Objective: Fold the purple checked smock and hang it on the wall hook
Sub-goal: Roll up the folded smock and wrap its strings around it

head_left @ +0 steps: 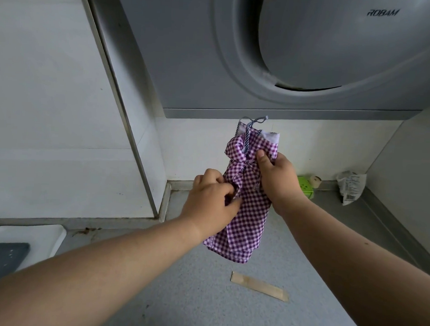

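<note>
A person's two bare hands work a folded purple checked smock (248,193) that hangs in a narrow bundle against the white tiled wall (197,142), just under the lower edge of a grey ROBAM range hood (188,64). The striped loop (255,121) at the smock's top rises to the underside of the hood, where the wall hook would sit; the hook itself is hidden, so whether the loop is already caught on it cannot be told.

The right hand (276,179) grasps the upper middle of the bundle, thumb pressed on the front and fingers wrapped behind, apparently to keep the folds together and carry the weight. The left hand (212,199) pinches a gathered fold at the bundle's left edge, fingers curled into the cloth, seemingly tucking or tightening it so the fold does not spill open once let go.

The smock's lower end hangs free above the grey table (204,296), touching nothing. Room is tight above, where the hood's edge caps the loop, and to the left, where a metal-edged white panel (64,108) closes in the corner. Below and to the right there is more space: a flat wooden stick (259,286) lies on the table beneath the hands, while a green box (307,189) and a crumpled plastic bag (350,189) sit against the back wall, well apart from the cloth. A white board (28,239) with a dark object on it lies at the far left.
</note>
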